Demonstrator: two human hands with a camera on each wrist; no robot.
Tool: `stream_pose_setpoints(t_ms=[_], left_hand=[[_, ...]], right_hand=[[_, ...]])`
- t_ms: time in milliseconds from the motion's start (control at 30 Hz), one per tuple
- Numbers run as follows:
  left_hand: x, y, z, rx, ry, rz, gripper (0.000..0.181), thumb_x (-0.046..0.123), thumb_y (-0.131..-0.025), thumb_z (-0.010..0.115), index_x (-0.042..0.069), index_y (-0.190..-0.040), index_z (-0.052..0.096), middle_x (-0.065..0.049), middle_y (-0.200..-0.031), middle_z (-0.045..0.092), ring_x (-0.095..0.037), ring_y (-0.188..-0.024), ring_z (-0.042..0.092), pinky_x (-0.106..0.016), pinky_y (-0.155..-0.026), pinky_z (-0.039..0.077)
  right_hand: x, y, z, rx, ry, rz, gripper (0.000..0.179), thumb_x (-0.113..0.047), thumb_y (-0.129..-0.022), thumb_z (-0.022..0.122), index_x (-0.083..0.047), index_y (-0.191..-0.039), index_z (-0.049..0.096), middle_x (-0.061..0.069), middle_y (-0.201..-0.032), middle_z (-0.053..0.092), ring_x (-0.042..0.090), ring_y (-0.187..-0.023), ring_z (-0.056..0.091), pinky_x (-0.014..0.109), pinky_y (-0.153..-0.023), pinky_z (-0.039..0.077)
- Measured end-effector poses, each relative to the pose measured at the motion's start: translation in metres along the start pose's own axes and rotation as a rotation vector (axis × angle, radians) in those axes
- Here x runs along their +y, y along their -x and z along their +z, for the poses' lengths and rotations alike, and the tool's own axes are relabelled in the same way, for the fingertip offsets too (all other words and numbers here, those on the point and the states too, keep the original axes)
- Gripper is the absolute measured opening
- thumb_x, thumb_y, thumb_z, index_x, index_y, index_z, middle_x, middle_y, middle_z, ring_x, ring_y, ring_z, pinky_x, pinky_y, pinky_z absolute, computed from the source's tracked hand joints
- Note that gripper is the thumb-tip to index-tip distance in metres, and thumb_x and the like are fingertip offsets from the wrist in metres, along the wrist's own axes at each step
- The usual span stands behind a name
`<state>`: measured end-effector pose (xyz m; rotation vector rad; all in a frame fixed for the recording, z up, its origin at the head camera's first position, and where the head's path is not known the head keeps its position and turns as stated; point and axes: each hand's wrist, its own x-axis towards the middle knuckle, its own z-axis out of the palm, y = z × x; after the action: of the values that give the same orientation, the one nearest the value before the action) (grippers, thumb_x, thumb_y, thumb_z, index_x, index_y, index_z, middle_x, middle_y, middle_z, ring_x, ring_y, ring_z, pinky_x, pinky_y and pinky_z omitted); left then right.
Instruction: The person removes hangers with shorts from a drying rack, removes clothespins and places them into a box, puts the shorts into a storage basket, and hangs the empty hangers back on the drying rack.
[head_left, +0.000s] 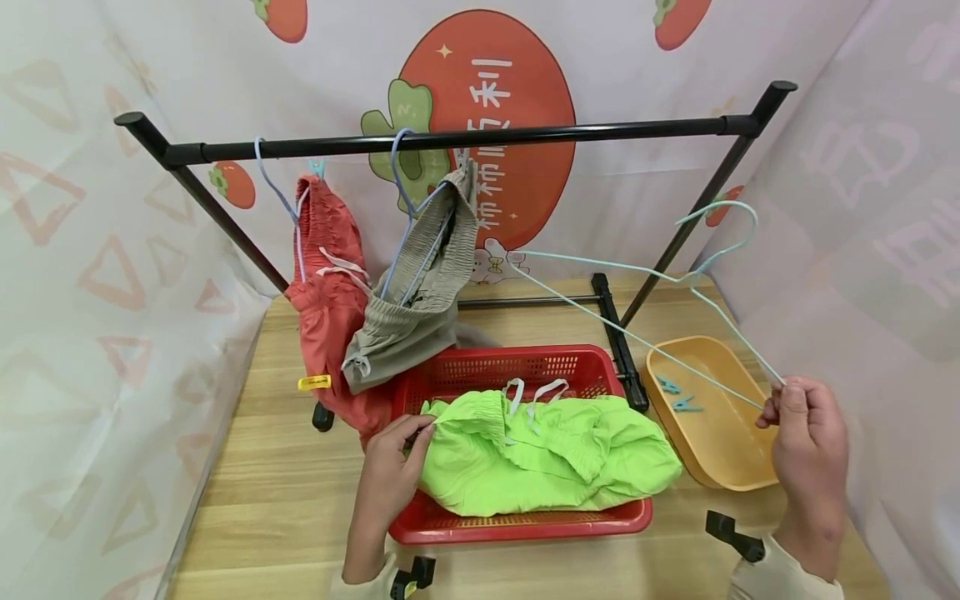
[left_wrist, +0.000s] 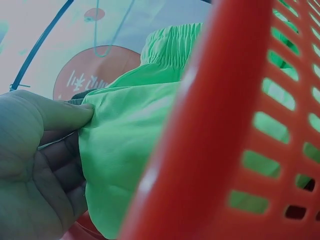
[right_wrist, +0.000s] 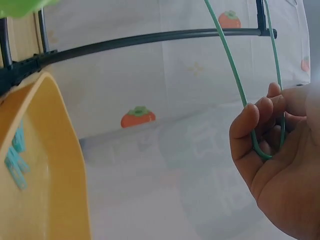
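Lime-green shorts (head_left: 480,467) with an elastic waistband and white drawstrings lie in a red plastic basket (head_left: 517,528). My left hand (head_left: 390,471) pinches their edge at the left end; the left wrist view shows the thumb on the green cloth (left_wrist: 125,120). On the right, my right hand (head_left: 813,442) grips one corner of a pale mint clothes hanger (head_left: 637,337), holding it up with its hook toward the back. In the right wrist view the fingers curl round the hanger's bent end (right_wrist: 262,152).
A black rack (head_left: 525,135) spans the back. Red shorts (head_left: 330,292) and grey-beige shorts (head_left: 420,321) hang from it on blue hangers. Right of the basket, a yellow tray (head_left: 738,446) holds blue clothespins (head_left: 684,404). Patterned cloth walls (head_left: 97,292) stand at the sides.
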<state>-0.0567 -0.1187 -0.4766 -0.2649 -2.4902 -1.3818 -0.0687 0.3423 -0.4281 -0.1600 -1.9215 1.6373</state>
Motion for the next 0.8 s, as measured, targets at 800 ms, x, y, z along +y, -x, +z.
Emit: stream_pose_setpoints(t_ms=[800], left_hand=[[0.042,-0.014,-0.019,0.636,-0.147,0.316,0.015,-0.006,-0.086,0.071,-0.006,-0.100,0.073,-0.016,-0.087,0.067,-0.022,-0.068,0.059,-0.019,-0.061,0.047]], right_hand=[[-0.005,-0.002,0.033,-0.003,-0.277,0.029,0.017,-0.009,-0.107,0.051,0.002,-0.097,0.059,0.012,-0.087,0.052,0.019,-0.075,0.053,0.018,-0.064,0.052]])
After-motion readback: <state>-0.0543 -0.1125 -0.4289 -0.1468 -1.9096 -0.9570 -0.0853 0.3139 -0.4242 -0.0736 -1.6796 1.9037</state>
